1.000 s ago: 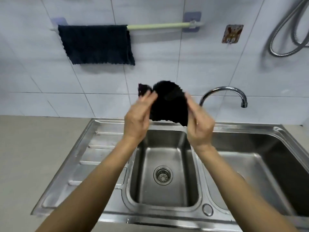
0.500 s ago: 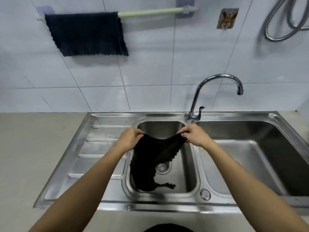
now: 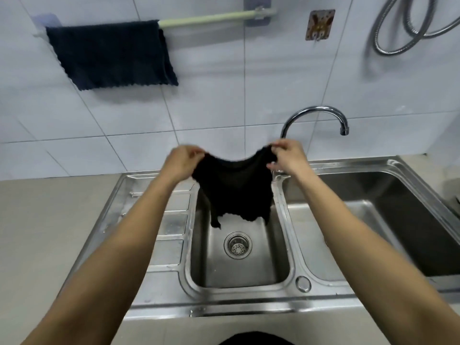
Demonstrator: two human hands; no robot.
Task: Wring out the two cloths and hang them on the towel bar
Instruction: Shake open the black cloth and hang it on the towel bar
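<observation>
Two hands pinch one black cloth (image 3: 234, 188) by its top corners: my left hand (image 3: 183, 161) and right hand (image 3: 288, 156) each have their grip closed on it, spread above the small basin (image 3: 239, 265). Beyond, a second cloth (image 3: 109, 54) hangs on the bar (image 3: 206, 19).

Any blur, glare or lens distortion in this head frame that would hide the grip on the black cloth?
Head view: mild motion blur softens both hands, left hand and right hand, yet each visibly pinches a top corner of the black cloth. Wide-angle distortion bows the tile lines and the towel bar. The sink shows soft reflections, no harsh glare. The cloth is near featureless black.
</observation>
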